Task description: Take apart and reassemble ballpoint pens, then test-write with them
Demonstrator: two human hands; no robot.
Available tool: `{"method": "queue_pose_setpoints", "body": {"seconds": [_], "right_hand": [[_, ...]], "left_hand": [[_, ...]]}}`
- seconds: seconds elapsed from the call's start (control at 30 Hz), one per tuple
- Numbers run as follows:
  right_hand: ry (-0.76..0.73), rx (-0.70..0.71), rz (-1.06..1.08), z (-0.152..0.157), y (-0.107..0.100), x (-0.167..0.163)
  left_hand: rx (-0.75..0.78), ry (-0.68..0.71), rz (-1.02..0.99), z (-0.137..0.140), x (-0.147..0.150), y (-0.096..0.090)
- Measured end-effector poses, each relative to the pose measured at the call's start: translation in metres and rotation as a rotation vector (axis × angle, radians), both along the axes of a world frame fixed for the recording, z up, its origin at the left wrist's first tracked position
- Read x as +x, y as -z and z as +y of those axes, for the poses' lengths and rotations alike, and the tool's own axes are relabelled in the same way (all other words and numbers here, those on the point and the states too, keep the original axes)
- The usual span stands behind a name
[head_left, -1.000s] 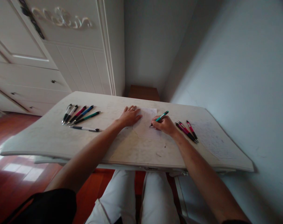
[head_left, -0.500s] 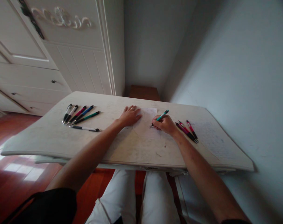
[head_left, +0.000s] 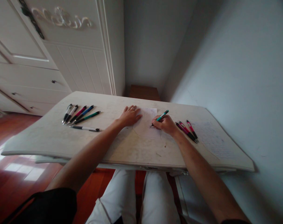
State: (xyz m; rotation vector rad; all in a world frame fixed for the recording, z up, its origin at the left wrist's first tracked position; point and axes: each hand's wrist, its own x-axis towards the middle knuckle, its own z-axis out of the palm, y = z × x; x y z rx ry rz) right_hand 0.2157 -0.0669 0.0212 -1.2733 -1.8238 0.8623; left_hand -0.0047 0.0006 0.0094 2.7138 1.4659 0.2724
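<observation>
A sheet of paper (head_left: 146,129) lies on the white table (head_left: 132,152) between my two hands. My left hand (head_left: 130,116) rests flat on the paper's left edge, fingers stretched out, with a ring on one of them. My right hand (head_left: 166,125) is closed around a green pen (head_left: 162,115). The pen is tilted, its tip down at the paper's surface near the middle. Faint writing shows on the sheet, too small to read. Just right of my right hand lie three pink-and-black pens (head_left: 187,131).
Several pens (head_left: 79,115) in different colours fan out at the table's left, with a white-and-black pen (head_left: 85,128) lying crosswise nearer me. Another written sheet (head_left: 213,140) lies at the right. A white cabinet (head_left: 83,68) stands behind left; a wall (head_left: 237,77) borders the right.
</observation>
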Motion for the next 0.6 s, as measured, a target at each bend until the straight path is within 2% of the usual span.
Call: {"method": "queue_pose_setpoints", "body": {"seconds": [0.33, 0.47, 0.6], "right_hand": [[0.029, 0.041, -0.039, 0.0018, 0.0015, 0.0015], [-0.009, -0.016, -0.024, 0.0010, 0.0015, 0.0002], [0.036, 0.027, -0.046, -0.0006, -0.0024, -0.0013]], "left_hand": [[-0.019, -0.016, 0.000, 0.0002, -0.0001, 0.0005], [-0.028, -0.017, 0.005, -0.0014, 0.0003, -0.0011], [-0.019, -0.012, 0.002, -0.0013, 0.0004, -0.0011]]}}
